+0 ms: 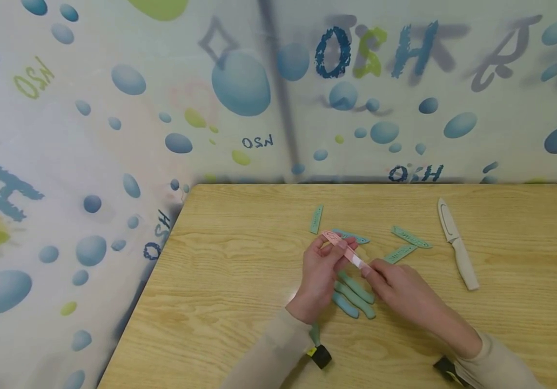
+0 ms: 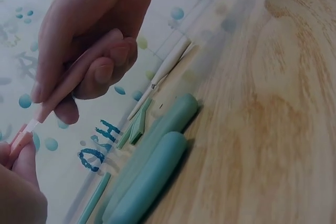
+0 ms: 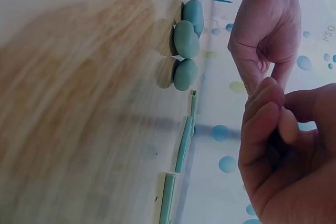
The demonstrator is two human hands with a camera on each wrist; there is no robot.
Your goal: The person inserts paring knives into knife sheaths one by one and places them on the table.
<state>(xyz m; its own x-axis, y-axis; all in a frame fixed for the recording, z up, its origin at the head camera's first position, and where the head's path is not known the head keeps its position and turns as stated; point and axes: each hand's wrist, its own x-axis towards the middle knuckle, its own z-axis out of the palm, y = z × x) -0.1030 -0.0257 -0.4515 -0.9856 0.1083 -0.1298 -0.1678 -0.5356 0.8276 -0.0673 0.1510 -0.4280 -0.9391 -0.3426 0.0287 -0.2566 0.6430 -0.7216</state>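
Note:
A small pink knife is held between both hands above the table. My left hand (image 1: 318,275) pinches its pink patterned sheath (image 1: 333,238), which points up and left. My right hand (image 1: 400,286) grips the pink handle (image 2: 84,66), its fingers curled round it. A short stretch of white blade (image 1: 357,262) shows between sheath and handle. Below the hands lie green handles (image 1: 358,297) and a blue handle (image 1: 345,306), side by side; their far ends are hidden behind my left hand.
Beyond the hands lie a blue flat sheath (image 1: 353,236) and green sheaths (image 1: 316,219), one pair crossing at the right. A larger cream knife (image 1: 458,243) lies farther right. The wooden table (image 1: 210,302) meets a patterned curtain (image 1: 239,81) at its back and left edges.

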